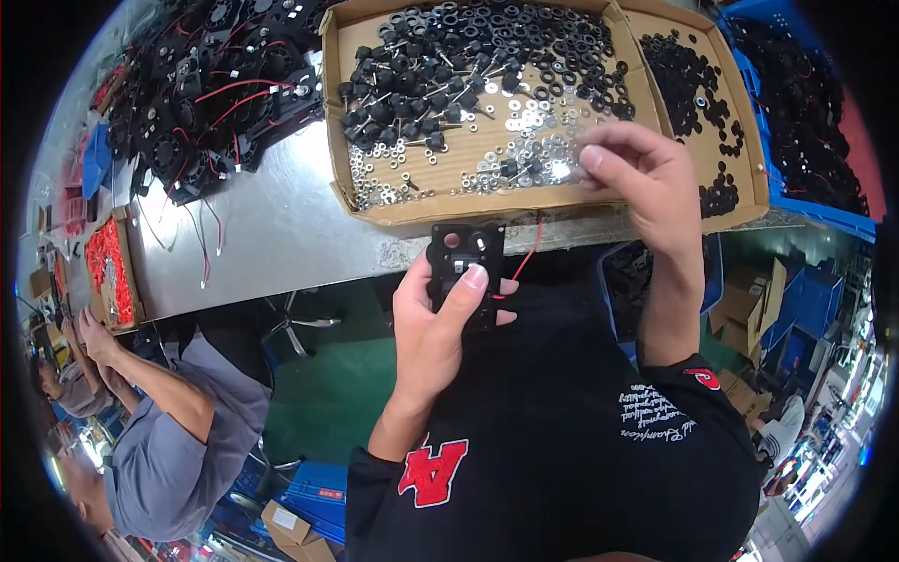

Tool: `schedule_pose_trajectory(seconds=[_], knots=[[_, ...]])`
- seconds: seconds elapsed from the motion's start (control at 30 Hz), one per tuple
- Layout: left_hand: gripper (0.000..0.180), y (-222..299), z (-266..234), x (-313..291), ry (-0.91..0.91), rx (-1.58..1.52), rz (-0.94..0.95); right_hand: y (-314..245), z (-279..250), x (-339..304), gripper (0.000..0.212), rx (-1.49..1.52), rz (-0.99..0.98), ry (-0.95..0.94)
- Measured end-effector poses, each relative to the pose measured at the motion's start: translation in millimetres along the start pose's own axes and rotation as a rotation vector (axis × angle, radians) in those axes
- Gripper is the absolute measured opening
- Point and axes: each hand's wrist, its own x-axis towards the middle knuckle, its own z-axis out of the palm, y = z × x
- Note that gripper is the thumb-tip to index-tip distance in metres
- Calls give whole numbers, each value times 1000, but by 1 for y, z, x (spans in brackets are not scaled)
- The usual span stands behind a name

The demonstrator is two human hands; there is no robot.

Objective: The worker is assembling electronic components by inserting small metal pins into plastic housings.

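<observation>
My left hand [433, 330] grips a small black panel [466, 242] just in front of the bench edge, thumb across its face. Round fittings show near the panel's top, and a red wire [530, 255] runs from its side. Over the right part of a shallow cardboard tray [435, 208], my right hand [667, 192] is closed in a pinch, thumb and forefinger together; whatever they hold is too small to see. Beside those fingertips lie shiny metal washers [536, 150]. Black knob-headed screws [403, 94] and black rings [571, 42] fill the tray's far side.
Black fan units [178, 140] with wires are heaped at the left of the metal bench [290, 225]. Small black parts fill the tray's right section [688, 84] and a blue crate [824, 211]. A co-worker [178, 440] sits at the left by a box of red parts [114, 267].
</observation>
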Motion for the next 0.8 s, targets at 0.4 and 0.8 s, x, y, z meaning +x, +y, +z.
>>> schedule_pose_trajectory(seconds=[0.4,0.8], knots=[[36,1,13,4,-14,30,21,6,44,-34,14,192,22,-230],[40,-7,15,-1,12,147,70,4,56,-40,14,182,110,-189]])
